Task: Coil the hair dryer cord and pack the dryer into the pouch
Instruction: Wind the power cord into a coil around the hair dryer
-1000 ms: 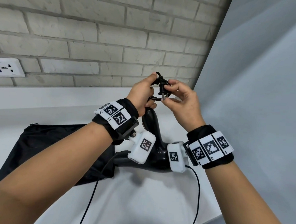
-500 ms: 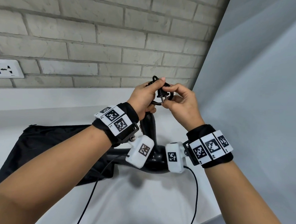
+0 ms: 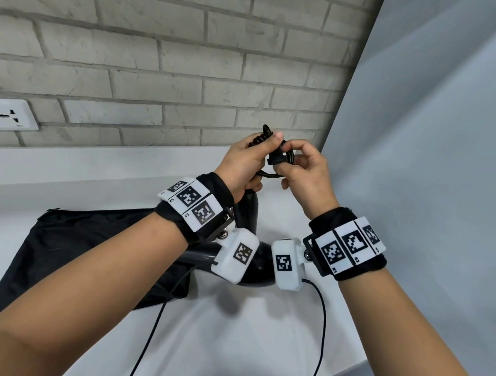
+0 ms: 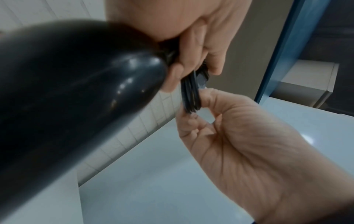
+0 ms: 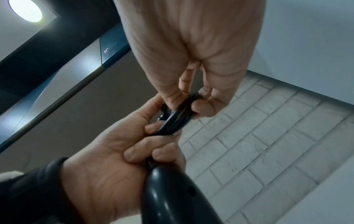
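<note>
Evidently both hands hold the coiled cord [image 3: 274, 163] above the dryer [image 3: 248, 213] so its loops cannot spring apart; left hand [image 3: 242, 164] grips the bundle, right hand [image 3: 305, 173] pinches it.

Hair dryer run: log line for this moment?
step: cord coiling | left hand: grips cord coil at dryer handle end | right hand: pinches coil | pouch: flat on counter, dryer not inside

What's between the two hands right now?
The coiled cord: the left hand holds the loops, the right hand pinches them. The head and left wrist views both show it.
</note>
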Available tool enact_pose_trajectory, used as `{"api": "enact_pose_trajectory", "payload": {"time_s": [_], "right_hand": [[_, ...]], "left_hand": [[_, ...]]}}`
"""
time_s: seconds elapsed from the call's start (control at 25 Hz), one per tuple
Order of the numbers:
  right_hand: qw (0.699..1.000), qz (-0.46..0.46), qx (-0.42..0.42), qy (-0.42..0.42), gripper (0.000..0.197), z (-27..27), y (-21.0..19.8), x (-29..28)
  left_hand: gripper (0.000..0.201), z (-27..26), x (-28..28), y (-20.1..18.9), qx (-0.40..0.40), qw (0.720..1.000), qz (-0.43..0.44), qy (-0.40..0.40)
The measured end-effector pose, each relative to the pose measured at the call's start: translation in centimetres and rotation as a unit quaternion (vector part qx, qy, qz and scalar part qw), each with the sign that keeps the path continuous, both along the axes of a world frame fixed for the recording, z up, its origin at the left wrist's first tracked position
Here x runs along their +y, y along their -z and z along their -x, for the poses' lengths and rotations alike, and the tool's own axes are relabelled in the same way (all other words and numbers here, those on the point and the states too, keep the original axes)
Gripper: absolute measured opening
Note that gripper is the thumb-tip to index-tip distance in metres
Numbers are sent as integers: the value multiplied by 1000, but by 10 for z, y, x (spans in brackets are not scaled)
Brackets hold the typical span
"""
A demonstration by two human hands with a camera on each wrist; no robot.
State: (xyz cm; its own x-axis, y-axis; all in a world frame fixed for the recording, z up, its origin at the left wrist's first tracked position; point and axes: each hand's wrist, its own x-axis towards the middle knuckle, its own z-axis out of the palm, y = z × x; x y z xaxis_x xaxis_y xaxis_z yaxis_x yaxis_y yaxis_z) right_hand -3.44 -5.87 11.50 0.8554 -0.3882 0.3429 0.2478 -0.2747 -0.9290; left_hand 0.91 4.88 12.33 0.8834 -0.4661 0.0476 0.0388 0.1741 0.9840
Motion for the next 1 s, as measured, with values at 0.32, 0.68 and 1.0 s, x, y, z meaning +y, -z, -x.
{"api": "enact_pose_trajectory", "payload": {"time_s": [0.32, 0.68, 1.0], "right_hand": [[999, -40, -6, -1, 34, -4, 9, -2], [977, 94, -10, -190, 52, -13, 15, -23], [976, 105, 14, -188, 48, -12, 21, -33]], "left_hand": [[31, -5, 5, 3, -11, 999, 19, -32], [17, -4, 4, 7, 25, 999, 9, 28], [11, 0, 3, 6, -13, 1000, -18, 16]]}}
